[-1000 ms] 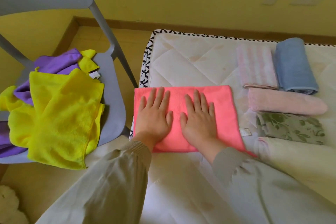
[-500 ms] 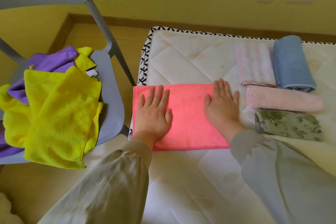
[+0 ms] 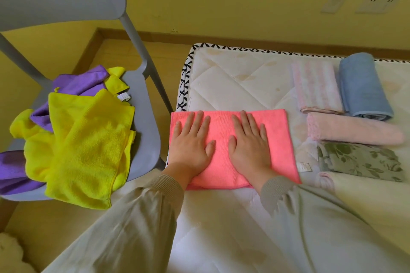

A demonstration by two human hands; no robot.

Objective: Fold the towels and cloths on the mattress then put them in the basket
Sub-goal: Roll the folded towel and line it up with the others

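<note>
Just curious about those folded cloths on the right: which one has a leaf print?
The grey-green cloth, on the near side of the pink towel. It alone bears leaves; the pink and the blue towel are plain, the striped towel only faintly banded.

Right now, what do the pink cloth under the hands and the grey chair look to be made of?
Pink cloth: probably microfibre. It looks matte, with a fine ribbed pile and a stitched edge, and it lies limp and flat.
Chair: likely moulded plastic. It looks smooth and satin, with seat and back in the same even grey and soft highlights. Painted metal legs cannot be ruled out.
</note>
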